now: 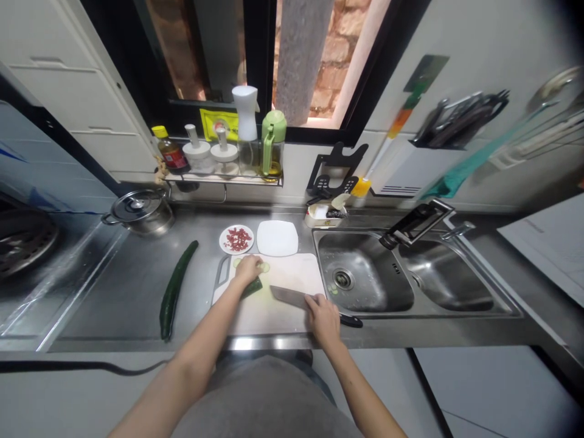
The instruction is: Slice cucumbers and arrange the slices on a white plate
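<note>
My left hand (pixel 249 269) is at the upper left of a white cutting board (pixel 274 319), its fingers closed on a pale green cucumber slice. More slices (pixel 265 267) lie by the fingertips. A cut piece of dark green cucumber (pixel 252 288) rests just below that hand. My right hand (pixel 323 316) grips a cleaver (pixel 288 296) over the right half of the board, its blade pointing left. Behind the board are a white plate of chopped red pieces (pixel 238 239) and a bare square white plate (pixel 277 238). A whole cucumber (pixel 176 292) lies on the counter at the left.
A double sink (pixel 365 274) adjoins the board on the right, and a black knife handle (pixel 351 320) sticks out at its front edge. A lidded pot (pixel 145 212) stands back left. Bottles and jars line a wall shelf (pixel 219 178).
</note>
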`<state>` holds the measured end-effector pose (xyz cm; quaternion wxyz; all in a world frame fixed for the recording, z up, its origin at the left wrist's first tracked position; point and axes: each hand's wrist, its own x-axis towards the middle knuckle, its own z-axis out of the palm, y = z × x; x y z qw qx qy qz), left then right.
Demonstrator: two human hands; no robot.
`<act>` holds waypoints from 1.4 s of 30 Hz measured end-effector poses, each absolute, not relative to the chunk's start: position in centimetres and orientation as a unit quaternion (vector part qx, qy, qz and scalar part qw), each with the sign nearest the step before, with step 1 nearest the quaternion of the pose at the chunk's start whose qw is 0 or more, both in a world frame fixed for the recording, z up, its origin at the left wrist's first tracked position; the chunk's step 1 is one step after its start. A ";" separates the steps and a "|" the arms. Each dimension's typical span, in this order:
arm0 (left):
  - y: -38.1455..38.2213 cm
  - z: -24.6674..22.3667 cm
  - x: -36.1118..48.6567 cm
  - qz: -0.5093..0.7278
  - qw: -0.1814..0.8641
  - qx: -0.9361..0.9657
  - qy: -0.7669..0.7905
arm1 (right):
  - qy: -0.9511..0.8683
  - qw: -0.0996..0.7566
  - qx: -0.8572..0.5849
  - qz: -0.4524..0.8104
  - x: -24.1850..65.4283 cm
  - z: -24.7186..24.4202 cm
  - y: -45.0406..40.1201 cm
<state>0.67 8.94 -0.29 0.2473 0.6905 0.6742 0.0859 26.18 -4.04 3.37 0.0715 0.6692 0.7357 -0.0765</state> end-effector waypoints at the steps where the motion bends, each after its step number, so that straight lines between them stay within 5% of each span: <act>1: 9.0 -0.3 0.5 0.084 0.247 0.699 0.666 | 0.737 0.071 0.668 -0.076 26.2 3.4 -4.0; 27: 9.1 -1.4 0.1 0.101 0.233 0.725 0.641 | 0.739 0.065 0.665 -0.088 25.5 4.0 -3.1; 42: 5.2 -1.8 -2.5 0.143 0.228 0.605 0.749 | 0.719 0.160 0.654 -0.174 21.2 6.9 -0.4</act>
